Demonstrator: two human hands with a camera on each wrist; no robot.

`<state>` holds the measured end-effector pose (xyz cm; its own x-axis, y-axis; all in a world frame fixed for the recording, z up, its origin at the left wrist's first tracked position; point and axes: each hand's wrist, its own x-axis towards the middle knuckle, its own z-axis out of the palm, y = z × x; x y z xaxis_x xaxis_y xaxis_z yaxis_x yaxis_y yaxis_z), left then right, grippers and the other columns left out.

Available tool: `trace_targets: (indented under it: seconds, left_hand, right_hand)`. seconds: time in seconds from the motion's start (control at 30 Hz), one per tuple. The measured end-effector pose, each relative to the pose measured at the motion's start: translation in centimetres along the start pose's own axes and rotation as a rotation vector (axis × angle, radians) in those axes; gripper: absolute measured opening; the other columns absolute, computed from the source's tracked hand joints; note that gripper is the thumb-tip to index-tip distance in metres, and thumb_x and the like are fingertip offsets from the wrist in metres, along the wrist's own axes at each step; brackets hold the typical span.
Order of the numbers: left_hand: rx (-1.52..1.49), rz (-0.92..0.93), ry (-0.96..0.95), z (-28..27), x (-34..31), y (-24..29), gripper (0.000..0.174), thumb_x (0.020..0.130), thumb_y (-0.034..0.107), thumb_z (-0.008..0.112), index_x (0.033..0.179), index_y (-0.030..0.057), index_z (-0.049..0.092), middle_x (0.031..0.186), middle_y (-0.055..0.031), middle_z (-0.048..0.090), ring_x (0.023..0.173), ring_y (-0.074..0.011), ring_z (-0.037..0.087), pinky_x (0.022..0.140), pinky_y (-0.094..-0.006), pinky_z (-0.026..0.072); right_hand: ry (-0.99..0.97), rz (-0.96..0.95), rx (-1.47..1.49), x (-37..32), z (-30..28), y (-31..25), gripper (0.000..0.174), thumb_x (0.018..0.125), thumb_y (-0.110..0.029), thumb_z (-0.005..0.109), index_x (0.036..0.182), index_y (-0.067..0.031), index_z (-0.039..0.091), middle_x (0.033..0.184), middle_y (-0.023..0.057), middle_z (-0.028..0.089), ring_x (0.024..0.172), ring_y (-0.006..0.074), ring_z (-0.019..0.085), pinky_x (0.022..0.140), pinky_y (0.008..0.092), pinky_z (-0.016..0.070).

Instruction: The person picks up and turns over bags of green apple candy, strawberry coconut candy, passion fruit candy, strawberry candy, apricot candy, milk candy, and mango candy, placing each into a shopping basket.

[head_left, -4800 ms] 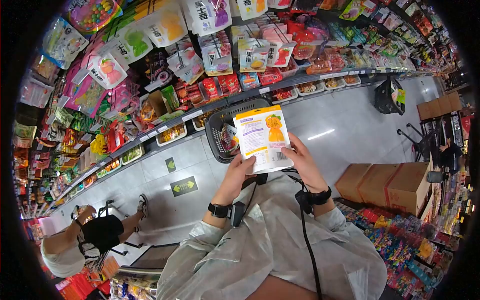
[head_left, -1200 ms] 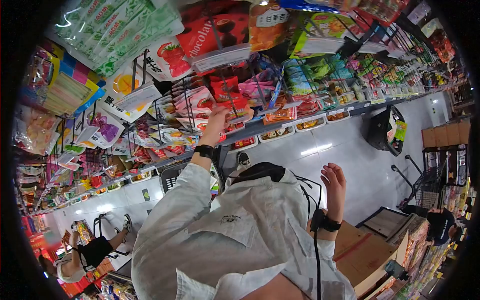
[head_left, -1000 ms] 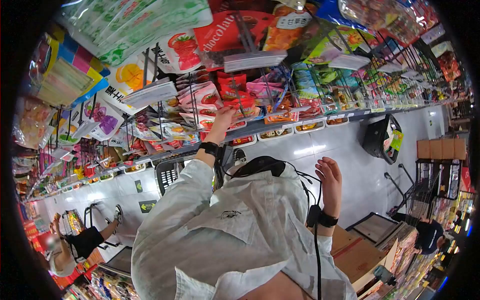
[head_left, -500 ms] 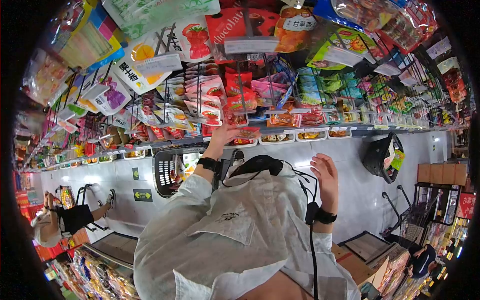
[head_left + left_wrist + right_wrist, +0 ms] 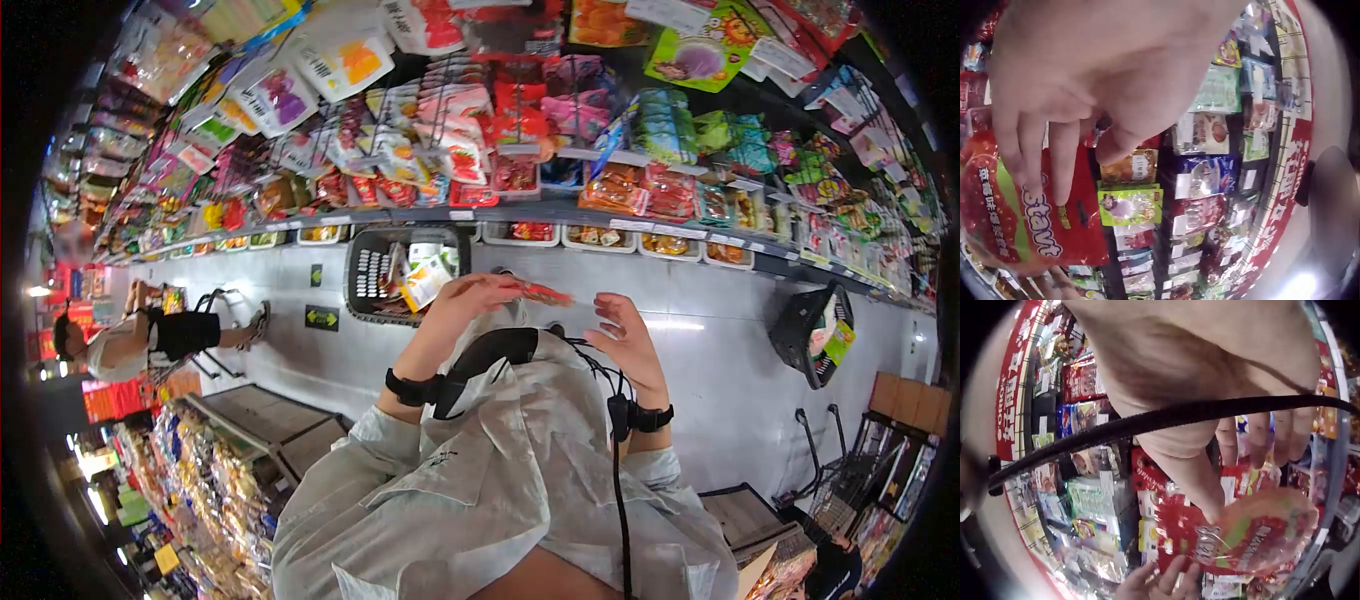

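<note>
A red snack pouch (image 5: 1072, 231) with white lettering and a green stripe is held in front of the body by my left hand (image 5: 470, 300). Its fingers lie across the printed face in the left wrist view. Seen from the head, the pouch is nearly edge-on. Just to its right is my right hand (image 5: 628, 340), fingers loosely bent and spread, with a gap to the pouch. In the right wrist view the right thumb (image 5: 1207, 494) overlaps the pouch, and the left fingertips (image 5: 1169, 581) show at its lower edge.
Shelves of hanging snack bags (image 5: 450, 110) run across the front, above a row of white trays (image 5: 520, 238). A dark shopping basket (image 5: 356, 290) holding packets stands on the floor at front left. Another basket (image 5: 795, 345) is at right. A person with a cart (image 5: 190, 335) is at left.
Earlier both hands held a white-and-yellow pouch. My left hand then reached to the shelf, took the red pouch and drew it back toward the body. My right hand has moved inward beside it.
</note>
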<state>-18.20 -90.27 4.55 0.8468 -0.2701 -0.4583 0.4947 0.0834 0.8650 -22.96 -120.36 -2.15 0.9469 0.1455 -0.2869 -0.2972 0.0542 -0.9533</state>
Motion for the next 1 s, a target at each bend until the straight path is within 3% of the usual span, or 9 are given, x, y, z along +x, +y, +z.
trace_targets:
  seconds: [0.07,0.17,0.3,0.37,0.47,0.57,0.73,0.87,1.0]
  left_hand:
    - [-0.012,0.000,-0.039,0.8,-3.2,1.3,0.035,0.102,0.021,0.052,0.125,-0.0037,0.063,0.122,-0.0143,0.071,0.114,-0.0217,0.068,0.101,-0.0329,0.0487]
    - [-0.155,0.028,-0.053,1.2,-7.1,2.2,0.035,0.103,0.018,0.051,0.125,-0.0045,0.063,0.121,-0.0147,0.071,0.114,-0.0208,0.067,0.102,-0.0342,0.0480]
    - [-0.225,0.231,-0.032,-0.3,-10.2,1.5,0.043,0.105,0.020,0.049,0.141,-0.0054,0.050,0.126,-0.0151,0.068,0.115,-0.0210,0.065,0.103,-0.0360,0.0478]
    - [-0.211,0.261,0.083,-2.8,-11.2,-0.9,0.048,0.105,0.016,0.053,0.149,-0.0008,0.042,0.125,-0.0124,0.066,0.114,-0.0198,0.063,0.103,-0.0355,0.0473]
    - [-0.197,0.288,0.282,-6.4,-12.8,-5.0,0.053,0.102,0.013,0.058,0.152,0.0055,0.041,0.127,-0.0088,0.062,0.118,-0.0176,0.059,0.105,-0.0357,0.0458]
    - [-0.275,0.221,0.262,-10.3,-15.8,-9.1,0.054,0.102,0.013,0.060,0.152,0.0079,0.041,0.128,-0.0076,0.059,0.119,-0.0181,0.057,0.106,-0.0367,0.0444]
    - [-0.086,0.232,0.412,-14.8,-22.3,-11.5,0.063,0.097,0.011,0.065,0.152,0.0022,0.035,0.133,-0.0111,0.058,0.122,-0.0209,0.056,0.106,-0.0350,0.0426]
    - [-0.425,0.175,0.240,-18.5,-26.0,-12.7,0.055,0.097,0.006,0.063,0.146,0.0023,0.038,0.122,-0.0123,0.064,0.114,-0.0203,0.062,0.102,-0.0341,0.0476]
    - [-0.509,0.163,0.253,-20.5,-28.1,-13.8,0.048,0.096,0.007,0.068,0.136,0.0030,0.042,0.121,-0.0132,0.066,0.108,-0.0185,0.065,0.094,-0.0327,0.0523]
  right_hand:
    - [-0.046,-0.070,-0.183,-0.2,2.5,-1.3,0.063,0.080,-0.001,0.079,0.138,-0.0075,0.055,0.136,0.0090,0.059,0.121,0.0220,0.057,0.104,0.0360,0.0472]
    - [-0.214,-0.093,-0.269,-0.2,4.8,-1.4,0.054,0.085,-0.008,0.078,0.135,-0.0055,0.059,0.134,0.0085,0.061,0.121,0.0202,0.060,0.098,0.0322,0.0493]
    - [-0.343,0.083,-0.158,0.0,8.2,-0.9,0.041,0.089,-0.012,0.077,0.127,-0.0023,0.064,0.115,0.0071,0.070,0.102,0.0130,0.065,0.088,0.0295,0.0530]
    - [-0.368,0.183,-0.176,-0.7,10.3,-1.7,0.037,0.091,-0.012,0.075,0.125,-0.0009,0.064,0.107,0.0063,0.072,0.096,0.0111,0.065,0.085,0.0294,0.0539]
    - [-0.367,0.092,-0.111,-2.2,14.3,-2.7,0.039,0.092,-0.012,0.074,0.127,-0.0001,0.062,0.114,0.0078,0.071,0.101,0.0109,0.065,0.088,0.0294,0.0536]
    - [-0.351,0.051,0.012,-3.9,20.2,-3.2,0.045,0.093,-0.013,0.074,0.133,-0.0001,0.057,0.119,0.0064,0.069,0.105,0.0113,0.064,0.091,0.0298,0.0530]
    - [-0.437,0.041,-0.087,-6.5,29.0,-1.6,0.051,0.093,-0.013,0.073,0.138,-0.0009,0.052,0.125,0.0058,0.066,0.110,0.0123,0.062,0.096,0.0307,0.0515]
    - [-0.457,0.058,-0.134,-8.3,33.9,-1.7,0.053,0.093,-0.014,0.074,0.139,-0.0011,0.050,0.126,0.0054,0.066,0.112,0.0134,0.062,0.097,0.0310,0.0510]
    - [-0.510,0.083,-0.044,-8.4,36.8,-1.4,0.060,0.093,-0.016,0.074,0.144,-0.0005,0.045,0.133,0.0065,0.061,0.119,0.0134,0.058,0.102,0.0316,0.0480]
